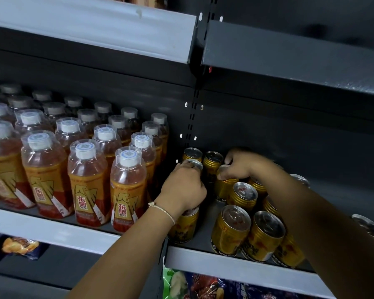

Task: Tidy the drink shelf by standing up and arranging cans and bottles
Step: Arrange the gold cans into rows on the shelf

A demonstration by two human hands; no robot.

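Left hand [183, 186] has its grip curled round a gold can [193, 164] at the shelf's [235, 261] left edge, just right of the bottles [86, 182]. Right hand [243, 165] pinches the top of another can [225, 184], right of it. More upright cans [231, 229] stand nearer the shelf front.

Dim light, shelf back dark, edges bent, soft focus.

Gold cans [231, 229] are crowding the shelf's [235, 258] front edge on the right, and bottles [127, 190] are walling off the left section. A dark lane is staying open between the front-left can [185, 225] and its neighbours, running toward the back wall.
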